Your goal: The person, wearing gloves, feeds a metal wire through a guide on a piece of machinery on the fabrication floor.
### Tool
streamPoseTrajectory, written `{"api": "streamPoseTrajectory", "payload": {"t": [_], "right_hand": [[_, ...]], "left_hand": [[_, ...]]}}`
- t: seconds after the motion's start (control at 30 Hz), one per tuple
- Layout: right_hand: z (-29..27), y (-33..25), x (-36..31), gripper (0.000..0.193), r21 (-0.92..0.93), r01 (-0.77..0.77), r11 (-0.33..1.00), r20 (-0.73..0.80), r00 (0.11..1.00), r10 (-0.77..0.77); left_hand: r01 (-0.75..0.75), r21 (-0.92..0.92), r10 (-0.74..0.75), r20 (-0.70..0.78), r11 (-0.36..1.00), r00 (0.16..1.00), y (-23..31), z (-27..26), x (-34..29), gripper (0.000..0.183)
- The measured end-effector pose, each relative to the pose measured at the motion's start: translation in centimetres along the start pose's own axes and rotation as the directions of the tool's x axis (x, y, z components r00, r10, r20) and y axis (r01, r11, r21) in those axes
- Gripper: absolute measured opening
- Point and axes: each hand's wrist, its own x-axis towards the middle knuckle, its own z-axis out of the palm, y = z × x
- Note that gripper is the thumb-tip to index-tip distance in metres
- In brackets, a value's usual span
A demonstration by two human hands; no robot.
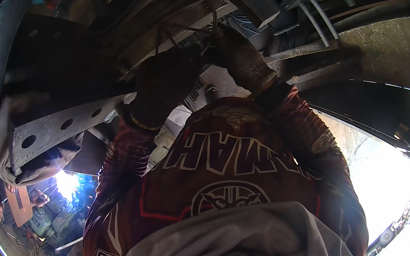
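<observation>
At the lower left, a bright blue-white glare (67, 185) burned beside a co-worker's hand (39, 198) and a flat reddish-brown piece (21, 206). Above these, a grey cloth (8, 146) hung over a metal beam (57, 124) with 3 round holes in view, which sloped up toward the middle.

Next came the person's left hand (164, 79), dark and raised well ahead of the chest. Its fingers sank into shadow, so I could not tell how far its grip was closed or what it held.

The thin dark rods (193, 29) lay just beyond the left hand and to the left of the right hand (234, 53). The clearest rod ran nearly crosswise, its right end close to the right hand's fingers, making that hand the nearer at that end; the left hand sat below its span. The right hand reached in from the right with its fingers bent inward, but whether that grip was closed on a rod I could not tell.

Farther right, 2 parallel grey bars (323, 17) slanted down, well apart from both hands.
</observation>
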Motion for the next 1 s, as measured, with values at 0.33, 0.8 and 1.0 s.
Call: {"api": "streamPoseTrajectory", "payload": {"t": [0.33, 0.8, 1.0], "right_hand": [[-0.5, 1.7, 1.1, 0.048, 0.021, 0.121, 0.992, 0.136, 0.983, -0.123], [0.6, 2.4, 1.8, 0.046, 0.034, 0.194, 0.980, 0.071, 0.978, -0.196], [0.3, 1.9, 1.6, 0.049, 0.038, 0.128, 0.991, 0.057, 0.990, -0.130]], "left_hand": [[0.033, -0.021, -0.031, 0.122, 0.999, 0.992, -0.5, 0.4, 0.0, 0.015], [-0.088, -0.032, 0.087, -0.005, 0.996, 0.996, -3.3, 2.7, -0.2, 0.033], [-0.032, -0.112, 0.044, 0.105, 0.993, 0.993, -3.1, 2.2, 0.4, 0.037]]}}
